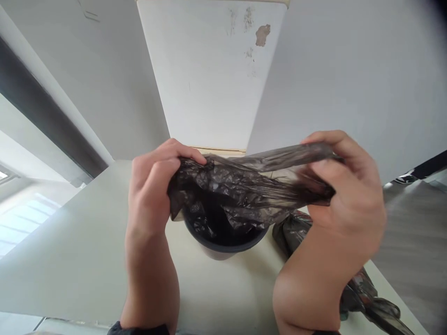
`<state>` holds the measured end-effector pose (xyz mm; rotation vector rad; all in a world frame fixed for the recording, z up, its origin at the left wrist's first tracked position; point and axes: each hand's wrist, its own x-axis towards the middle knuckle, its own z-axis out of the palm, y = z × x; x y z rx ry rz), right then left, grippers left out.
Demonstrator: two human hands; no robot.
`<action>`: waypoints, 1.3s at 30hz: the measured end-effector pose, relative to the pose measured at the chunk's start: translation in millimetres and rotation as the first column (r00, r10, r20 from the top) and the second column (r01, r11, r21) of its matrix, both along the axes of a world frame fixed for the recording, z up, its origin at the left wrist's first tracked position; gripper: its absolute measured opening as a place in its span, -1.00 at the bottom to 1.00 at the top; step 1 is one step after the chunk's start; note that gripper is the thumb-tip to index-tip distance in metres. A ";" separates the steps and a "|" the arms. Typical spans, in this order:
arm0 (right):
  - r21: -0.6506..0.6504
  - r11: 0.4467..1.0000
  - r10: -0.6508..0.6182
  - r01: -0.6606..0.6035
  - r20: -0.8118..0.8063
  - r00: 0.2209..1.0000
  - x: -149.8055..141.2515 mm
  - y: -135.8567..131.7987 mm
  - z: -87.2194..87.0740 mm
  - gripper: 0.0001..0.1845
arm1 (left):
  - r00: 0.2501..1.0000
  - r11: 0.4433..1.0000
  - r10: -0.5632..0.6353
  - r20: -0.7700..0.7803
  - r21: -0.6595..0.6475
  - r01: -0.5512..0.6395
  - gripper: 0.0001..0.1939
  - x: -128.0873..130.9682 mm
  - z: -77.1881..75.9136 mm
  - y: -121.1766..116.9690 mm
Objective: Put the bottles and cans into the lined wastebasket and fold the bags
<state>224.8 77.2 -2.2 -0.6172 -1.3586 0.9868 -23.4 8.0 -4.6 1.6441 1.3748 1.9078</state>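
Note:
A thin black plastic bag [244, 186] is stretched between my two hands above a dark-rimmed bin [226, 249]. My left hand [157, 181] pinches the bag's gathered edge at the bin's left side. On the right, my right hand [349, 181] grips the other side of the bag's mouth, with the thumb pressed on the film; it is slightly blurred. Part of the bag hangs down into the bin and hides the back of its rim. The bin stands upright on a pale table.
Beside the bin, partly behind my right forearm, lies a filled dark plastic bag [363, 293] along the right edge of the table [77, 251]. A white column [216, 74] with chipped paint rises behind the table. Wood-look floor [412, 223] shows at the right.

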 end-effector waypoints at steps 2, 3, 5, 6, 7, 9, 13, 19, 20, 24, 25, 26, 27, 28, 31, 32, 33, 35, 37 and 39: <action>0.078 0.997 0.006 -0.022 0.204 0.979 9.2 -3.3 -0.2 -0.61 | 0.984 0.987 0.151 -0.097 0.077 -0.144 -0.86 -1.7 -1.1 4.8; 0.136 0.990 -0.060 0.021 0.289 0.956 12.0 -3.7 -1.1 -0.54 | 0.974 0.977 0.192 -0.119 0.117 -0.178 -0.96 -4.2 -2.7 7.3; 0.270 0.948 -0.265 0.169 0.374 0.889 12.9 -2.2 -3.7 -0.55 | 0.972 0.970 0.198 -0.130 0.171 -0.175 -0.84 -11.7 -7.0 11.3; 0.314 0.919 -0.353 0.240 0.380 0.855 11.1 -0.8 -5.1 -0.58 | 0.970 0.967 0.200 -0.139 0.190 -0.172 -0.84 -16.0 -8.8 12.1; 0.333 0.895 -0.413 0.295 0.373 0.831 8.4 1.1 -6.3 -0.57 | 0.959 0.961 0.223 -0.172 0.204 -0.187 -0.85 -20.2 -10.2 12.1; 0.317 0.874 -0.465 0.367 0.335 0.819 2.0 5.5 -8.2 -0.54 | 0.918 0.952 0.277 -0.285 0.215 -0.220 -0.83 -26.6 -11.0 9.8; 0.153 0.897 -0.418 0.416 -0.016 0.908 -1.6 17.0 -10.0 -0.71 | 0.931 0.973 0.199 -0.306 0.172 -0.152 -0.75 -30.3 -7.6 3.4; -0.135 0.988 0.002 -0.075 -0.474 0.880 16.8 33.6 -8.2 -0.88 | 0.947 0.997 0.074 -0.313 0.057 -0.059 -0.57 -33.1 -6.3 5.2; -0.147 0.980 0.041 -0.135 -0.517 0.855 18.6 34.1 -7.4 -0.87 | 0.948 0.998 0.068 -0.310 0.035 -0.061 -0.54 -34.2 -6.5 5.9; -0.125 0.976 0.073 -0.181 -0.592 0.802 16.7 22.7 -3.3 -0.89 | 0.926 0.985 0.175 -0.335 0.056 -0.165 -0.38 -34.3 -4.0 4.6; -0.122 0.974 0.087 -0.190 -0.574 0.814 15.1 17.0 -2.2 -0.92 | 0.921 0.977 0.214 -0.325 0.080 -0.199 -0.35 -32.2 -2.4 2.7; -0.124 0.969 0.116 -0.215 -0.539 0.834 13.8 10.8 -1.1 -0.93 | 0.929 0.972 0.233 -0.286 0.106 -0.211 -0.35 -29.1 -0.4 0.3; -0.128 0.960 0.155 -0.248 -0.496 0.855 13.1 4.6 -0.1 -0.86 | 0.949 0.971 0.225 -0.222 0.127 -0.200 -0.38 -25.2 1.8 -2.5; -0.131 0.951 0.194 -0.279 -0.450 0.872 13.1 -1.2 0.9 -0.76 | 0.970 0.975 0.189 -0.151 0.143 -0.168 -0.46 -20.9 3.9 -5.5; -0.116 0.961 0.187 -0.249 -0.388 0.903 18.4 -13.2 3.4 -0.53 | 0.999 0.980 0.043 -0.028 0.197 -0.037 -0.65 -9.6 8.2 -12.6; -0.106 0.974 0.144 -0.202 -0.402 0.904 21.8 -15.8 4.0 -0.52 | 1.000 0.977 0.024 -0.010 0.210 -0.021 -0.64 -7.3 8.5 -13.5; -0.108 0.982 0.097 -0.156 -0.418 0.903 25.7 -18.3 4.1 -0.52 | 1.000 0.974 0.015 0.008 0.225 -0.017 -0.62 -5.9 8.3 -13.4; -0.121 0.989 0.022 -0.084 -0.446 0.895 34.8 -25.0 1.8 -0.50 | 0.999 0.968 0.001 0.051 0.250 -0.014 -0.56 -4.3 7.0 -11.5; -0.121 0.992 -0.025 -0.038 -0.476 0.879 44.5 -37.5 -6.7 -0.47 | 0.996 0.963 -0.005 0.094 0.269 -0.021 -0.55 -1.8 6.0 -11.5; -0.156 0.988 -0.086 0.011 -0.483 0.872 53.5 -58.5 -23.2 -0.46 | 0.991 0.963 0.025 0.131 0.264 -0.060 -0.66 4.3 5.8 -18.7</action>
